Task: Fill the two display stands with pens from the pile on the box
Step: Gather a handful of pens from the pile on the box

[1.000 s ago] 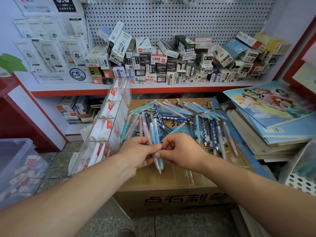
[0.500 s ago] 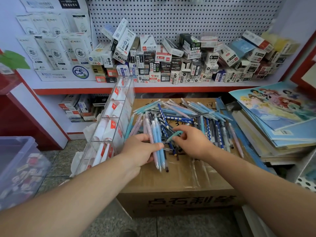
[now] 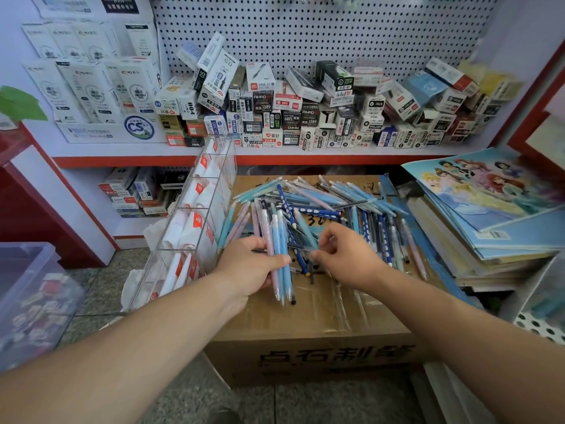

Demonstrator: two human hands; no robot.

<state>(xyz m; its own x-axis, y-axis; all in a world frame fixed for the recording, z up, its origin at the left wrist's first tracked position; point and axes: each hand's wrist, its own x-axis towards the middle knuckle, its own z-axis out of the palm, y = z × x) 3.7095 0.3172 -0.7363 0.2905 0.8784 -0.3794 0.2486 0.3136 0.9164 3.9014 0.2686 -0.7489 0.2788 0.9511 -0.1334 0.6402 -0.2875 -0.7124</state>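
A pile of blue, pink and teal pens [image 3: 330, 203] lies on top of a brown cardboard box [image 3: 318, 325]. My left hand [image 3: 249, 267] grips a bundle of several pens [image 3: 279, 255], tips pointing toward me. My right hand [image 3: 345, 255] is just right of the bundle, its curled fingers pinching a teal pen [image 3: 307, 229] at the near edge of the pile. A clear acrylic display stand [image 3: 195, 215] with several compartments and red-and-white cards leans against the box's left side. I see just this one stand.
A shelf [image 3: 305, 154] behind the box holds many small pen cartons below a pegboard. A stack of books and colourful folders [image 3: 489, 215] lies to the right. A translucent plastic bin [image 3: 27, 298] stands on the tiled floor at the left.
My right hand has left the bundle, reached into the pile and now pinches a teal pen beside the bundle. My left hand keeps holding the bundle in about the same spot.
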